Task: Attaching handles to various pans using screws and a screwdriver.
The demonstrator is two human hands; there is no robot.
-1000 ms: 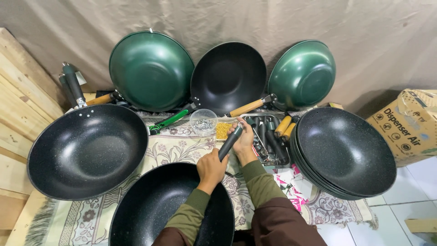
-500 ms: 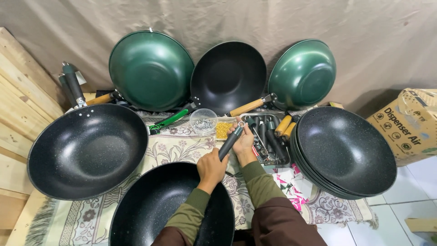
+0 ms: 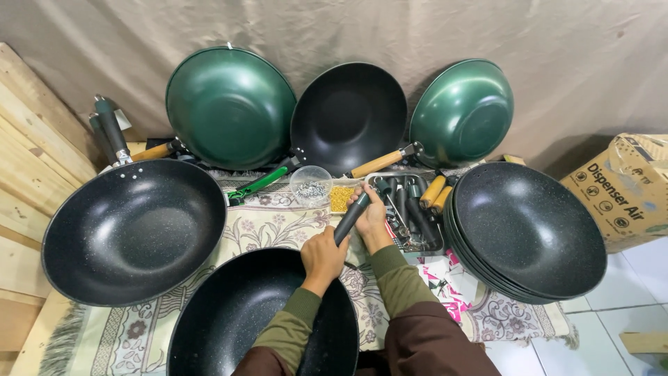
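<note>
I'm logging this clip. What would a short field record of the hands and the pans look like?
left hand: grips lower end of dark handle
right hand: on the handle's upper end
nearest pan: black wok, under the forearms
left side: black wok with handle fitted
right side: stack of black woks
back: two green woks, one black
tray: spare handles

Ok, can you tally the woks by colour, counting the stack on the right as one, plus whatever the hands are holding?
Green woks: 2
Single black woks: 3
Stack of black woks: 1 (number in the stack cannot be told)
Black handle, gripped by left hand and right hand: 1
Total: 7
</note>
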